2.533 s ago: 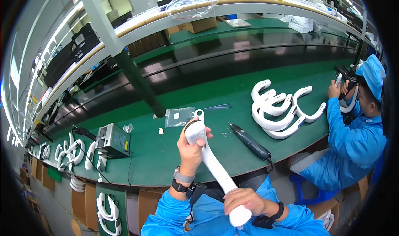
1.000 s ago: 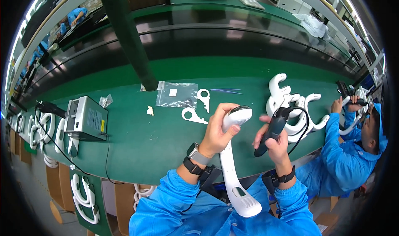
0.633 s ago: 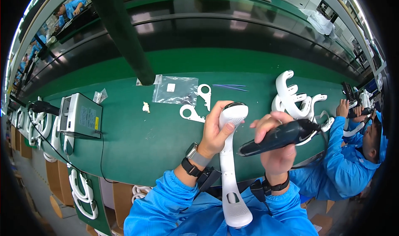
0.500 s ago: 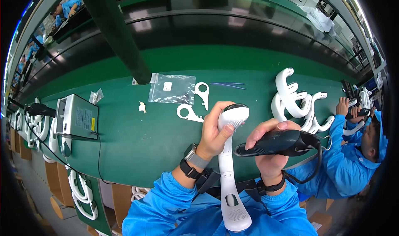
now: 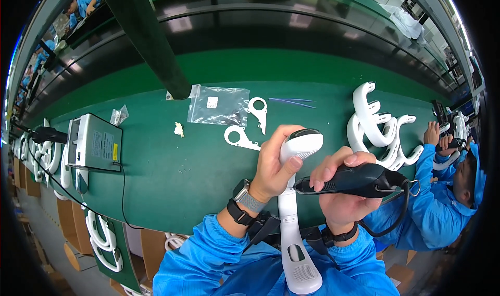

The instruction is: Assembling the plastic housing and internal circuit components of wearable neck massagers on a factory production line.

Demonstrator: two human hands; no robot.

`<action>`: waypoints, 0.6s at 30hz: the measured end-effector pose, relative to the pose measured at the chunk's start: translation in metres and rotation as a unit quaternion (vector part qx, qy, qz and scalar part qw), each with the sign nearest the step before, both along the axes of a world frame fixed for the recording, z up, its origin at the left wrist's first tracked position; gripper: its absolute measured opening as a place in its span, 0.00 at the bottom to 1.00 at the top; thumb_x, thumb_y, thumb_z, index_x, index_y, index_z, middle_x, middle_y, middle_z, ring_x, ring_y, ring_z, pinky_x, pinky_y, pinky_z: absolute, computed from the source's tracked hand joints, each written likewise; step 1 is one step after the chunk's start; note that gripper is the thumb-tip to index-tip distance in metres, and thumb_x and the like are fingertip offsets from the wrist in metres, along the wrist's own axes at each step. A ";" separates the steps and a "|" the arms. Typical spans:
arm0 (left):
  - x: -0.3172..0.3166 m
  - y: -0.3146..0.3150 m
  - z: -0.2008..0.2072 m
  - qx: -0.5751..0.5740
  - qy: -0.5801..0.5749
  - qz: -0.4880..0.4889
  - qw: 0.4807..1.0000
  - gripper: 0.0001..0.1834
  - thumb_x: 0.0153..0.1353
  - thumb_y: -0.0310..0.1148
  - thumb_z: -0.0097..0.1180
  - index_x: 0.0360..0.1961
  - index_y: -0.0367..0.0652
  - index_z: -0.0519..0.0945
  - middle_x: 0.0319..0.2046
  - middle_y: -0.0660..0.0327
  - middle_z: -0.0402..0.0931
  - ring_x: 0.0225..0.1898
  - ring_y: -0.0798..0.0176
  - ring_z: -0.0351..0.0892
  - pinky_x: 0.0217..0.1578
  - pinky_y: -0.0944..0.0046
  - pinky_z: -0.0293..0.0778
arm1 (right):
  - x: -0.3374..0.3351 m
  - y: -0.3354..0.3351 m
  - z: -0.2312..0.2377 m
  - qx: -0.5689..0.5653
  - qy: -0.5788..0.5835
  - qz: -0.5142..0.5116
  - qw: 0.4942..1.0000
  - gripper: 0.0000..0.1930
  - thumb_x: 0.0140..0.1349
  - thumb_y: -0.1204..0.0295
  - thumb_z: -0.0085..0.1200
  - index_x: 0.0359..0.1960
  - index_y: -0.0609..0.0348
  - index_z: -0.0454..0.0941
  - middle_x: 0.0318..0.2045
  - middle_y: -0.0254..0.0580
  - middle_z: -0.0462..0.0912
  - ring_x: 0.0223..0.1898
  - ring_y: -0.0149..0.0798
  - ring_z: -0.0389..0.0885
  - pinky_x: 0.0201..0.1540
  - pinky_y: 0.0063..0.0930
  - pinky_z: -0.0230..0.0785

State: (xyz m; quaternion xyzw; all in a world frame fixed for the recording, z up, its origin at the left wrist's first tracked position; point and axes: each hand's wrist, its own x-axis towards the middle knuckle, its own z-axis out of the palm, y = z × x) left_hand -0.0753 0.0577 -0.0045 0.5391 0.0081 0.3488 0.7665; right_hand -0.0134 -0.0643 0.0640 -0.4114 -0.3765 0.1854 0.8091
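Note:
My left hand (image 5: 275, 165) wraps round the upper part of a long white curved plastic part (image 5: 289, 207), which has a dark glossy end and a slotted lower end hanging towards my lap. In my right hand (image 5: 341, 192) lies a black corded electric screwdriver (image 5: 351, 181), held level with its tip pointing left. That tip meets or nearly meets the side of the white part, just below my left thumb; whether it touches, I cannot tell. Beyond my hands lie two flat white ring-ended pieces (image 5: 239, 138), a clear plastic bag (image 5: 217, 106) and blue tweezers (image 5: 292, 102).
Several curved white parts (image 5: 369, 124) are piled at the right, beside a co-worker in a blue sleeve (image 5: 416, 202). A metal power box (image 5: 96, 142) with a cable stands at the left, near more white parts (image 5: 49, 160). A dark post (image 5: 151, 46) slants down over the green table (image 5: 156, 192).
The screwdriver's tip has come up to the white part, closing the gap between them. The white part has shifted slightly right, and the whole view has moved a little.

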 end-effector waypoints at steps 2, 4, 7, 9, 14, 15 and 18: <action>0.000 0.000 0.001 0.000 -0.001 -0.001 1.000 0.35 0.62 0.56 0.59 0.53 0.33 0.67 0.43 0.50 0.77 0.44 0.60 0.80 0.48 0.59 0.76 | 0.001 0.001 -0.003 0.000 -0.002 0.007 1.000 0.35 0.63 0.33 0.41 0.47 0.58 0.65 0.30 0.49 0.74 0.21 0.38 0.76 0.24 0.32 0.75; -0.001 0.000 0.002 -0.001 -0.002 -0.002 1.000 0.35 0.62 0.56 0.59 0.53 0.33 0.67 0.44 0.50 0.77 0.44 0.60 0.79 0.48 0.59 0.76 | 0.000 0.000 -0.004 0.000 -0.003 0.013 1.000 0.35 0.63 0.33 0.41 0.46 0.58 0.65 0.29 0.49 0.74 0.20 0.38 0.76 0.24 0.31 0.74; 0.000 0.001 0.002 0.007 -0.003 -0.002 1.000 0.35 0.63 0.55 0.58 0.54 0.32 0.67 0.44 0.50 0.77 0.44 0.61 0.79 0.48 0.59 0.76 | -0.002 -0.002 -0.005 -0.002 0.036 0.041 0.999 0.41 0.61 0.30 0.41 0.47 0.63 0.68 0.32 0.54 0.76 0.26 0.41 0.77 0.30 0.32 0.73; -0.001 0.002 0.001 0.018 0.000 0.000 1.000 0.35 0.63 0.55 0.58 0.54 0.32 0.67 0.44 0.50 0.77 0.44 0.61 0.79 0.48 0.60 0.76 | -0.004 -0.001 -0.008 -0.016 0.008 0.041 0.999 0.42 0.60 0.28 0.41 0.48 0.62 0.68 0.33 0.56 0.77 0.27 0.41 0.77 0.32 0.32 0.73; 0.001 0.001 0.003 0.007 -0.002 0.009 1.000 0.35 0.63 0.54 0.58 0.54 0.32 0.67 0.44 0.52 0.77 0.44 0.62 0.79 0.47 0.61 0.76 | -0.011 -0.001 -0.007 -0.044 -0.009 0.042 0.998 0.43 0.59 0.27 0.40 0.50 0.61 0.67 0.33 0.55 0.79 0.28 0.40 0.77 0.35 0.30 0.73; 0.002 0.001 0.003 0.010 -0.005 0.011 1.000 0.35 0.63 0.55 0.58 0.54 0.32 0.67 0.43 0.52 0.77 0.44 0.62 0.79 0.47 0.62 0.76 | -0.012 0.001 -0.006 -0.050 -0.019 0.036 0.998 0.43 0.59 0.26 0.40 0.50 0.60 0.67 0.33 0.55 0.79 0.28 0.39 0.77 0.36 0.30 0.73; 0.003 -0.001 0.003 0.002 -0.018 0.014 1.000 0.30 0.65 0.50 0.56 0.54 0.32 0.69 0.44 0.54 0.78 0.44 0.64 0.79 0.47 0.64 0.75 | -0.011 0.000 -0.010 -0.061 -0.006 0.012 0.998 0.44 0.59 0.26 0.37 0.49 0.61 0.67 0.29 0.51 0.78 0.25 0.38 0.77 0.33 0.29 0.72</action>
